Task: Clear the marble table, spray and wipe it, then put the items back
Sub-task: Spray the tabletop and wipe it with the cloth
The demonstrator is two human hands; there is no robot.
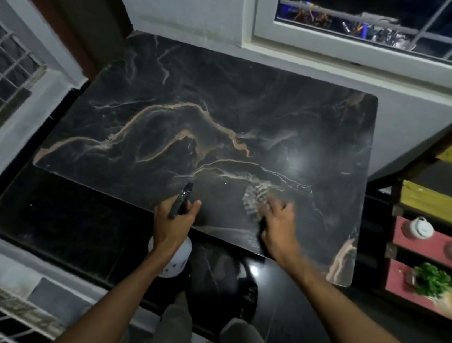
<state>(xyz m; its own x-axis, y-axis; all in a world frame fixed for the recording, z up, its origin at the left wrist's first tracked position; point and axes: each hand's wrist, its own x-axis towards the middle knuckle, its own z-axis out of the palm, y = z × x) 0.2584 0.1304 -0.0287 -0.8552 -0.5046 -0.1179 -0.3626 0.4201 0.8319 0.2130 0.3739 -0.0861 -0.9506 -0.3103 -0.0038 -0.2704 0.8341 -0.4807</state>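
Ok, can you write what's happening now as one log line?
step: wiping | left hand: holds spray bottle | right hand: presses cloth on marble table

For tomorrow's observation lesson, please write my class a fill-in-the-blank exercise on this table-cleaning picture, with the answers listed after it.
1. The left hand grips a spray bottle whose round body is ____.
2. The right hand presses a checked cloth onto the dark ____ table.
3. The leafy plant on the shelf at the right is ____.

Answers: white; marble; green.
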